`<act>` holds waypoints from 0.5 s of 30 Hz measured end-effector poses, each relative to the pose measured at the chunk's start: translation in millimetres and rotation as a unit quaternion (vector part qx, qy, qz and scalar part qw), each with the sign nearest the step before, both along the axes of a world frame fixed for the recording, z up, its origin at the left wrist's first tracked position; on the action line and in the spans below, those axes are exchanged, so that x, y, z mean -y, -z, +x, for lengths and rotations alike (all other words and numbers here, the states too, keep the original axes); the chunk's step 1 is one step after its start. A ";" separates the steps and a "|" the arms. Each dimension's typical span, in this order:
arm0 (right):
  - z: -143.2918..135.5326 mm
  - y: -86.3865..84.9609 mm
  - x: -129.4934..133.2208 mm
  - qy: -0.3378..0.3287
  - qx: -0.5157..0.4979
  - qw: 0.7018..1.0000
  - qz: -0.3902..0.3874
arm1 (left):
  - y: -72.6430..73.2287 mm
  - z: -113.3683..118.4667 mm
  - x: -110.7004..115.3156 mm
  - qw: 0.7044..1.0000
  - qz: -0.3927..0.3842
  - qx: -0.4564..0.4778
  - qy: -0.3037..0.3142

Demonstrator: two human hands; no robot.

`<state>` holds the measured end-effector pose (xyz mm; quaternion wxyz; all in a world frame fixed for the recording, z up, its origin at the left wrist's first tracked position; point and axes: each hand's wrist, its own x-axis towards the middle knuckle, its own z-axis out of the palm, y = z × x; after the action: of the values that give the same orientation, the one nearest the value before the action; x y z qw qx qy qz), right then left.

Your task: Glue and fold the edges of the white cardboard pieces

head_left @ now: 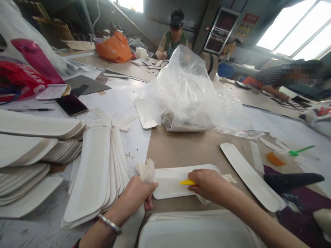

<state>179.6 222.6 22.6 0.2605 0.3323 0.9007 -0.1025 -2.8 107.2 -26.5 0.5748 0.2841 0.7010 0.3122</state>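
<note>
A pale panel (169,187), a flat oblong with rounded corners, lies crosswise on a smooth tan board (176,148), low and near the middle of the view. The left hand (139,191) is at its left end, fingers curled and thumb closed on a bunch of thin cream strips (146,170). The right hand (207,182) is over its right part, closed around a yellow tool (186,182) whose pointed tip is aimed left across the panel.

Below the panel, a narrow band of bare board separates it from a near stack (196,232) of similar pieces. Above it, a wider bare stretch reaches to a big, crinkled clear plastic bag (183,93). To the right, bare board leads to two long overlapping pieces (250,175), set aslant; beyond them are an orange-filled bottle (279,157) with a green nozzle and a black tapered object (292,181) on purple material.

To the left, beside the left forearm, a tall fanned stack (90,172) shows many thin layered edges, with more stacks (33,155) past it. Farther up lie a dark, glossy phone (72,105) and an orange plastic bag (115,48). One person (177,38) sits beyond the clear bag, another (279,75) leans in at far right.
</note>
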 end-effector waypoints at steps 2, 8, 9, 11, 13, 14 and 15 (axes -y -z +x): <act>29.3 -2.4 -6.1 0.040 -0.010 0.999 0.015 | 0.1 -1.1 1.2 1.000 0.005 -0.004 0.005; 83.1 1.5 -15.7 0.193 -0.075 0.978 0.025 | 4.4 0.7 1.6 1.000 0.009 -0.008 0.011; 84.3 3.7 -15.5 0.204 -0.071 0.976 0.035 | 5.9 1.0 1.6 1.000 0.010 -0.009 0.013; 82.8 8.4 -15.1 0.217 -0.060 0.973 0.057 | 9.0 1.0 1.5 1.000 0.009 -0.015 0.017; 79.6 12.7 -15.4 0.227 -0.053 0.969 0.077 | 12.5 0.2 1.6 0.999 0.009 -0.018 0.024; 78.1 14.3 -15.8 0.231 -0.050 0.968 0.086 | 14.3 -0.4 1.8 0.999 0.013 -0.020 0.027; 76.9 15.4 -16.2 0.235 -0.045 0.967 0.093 | 16.1 -0.9 2.0 0.999 0.018 -0.021 0.028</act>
<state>256.5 238.8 7.1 0.1561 0.5522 0.8139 -0.0915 -3.7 105.2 -42.6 0.5638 0.3206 0.6985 0.3024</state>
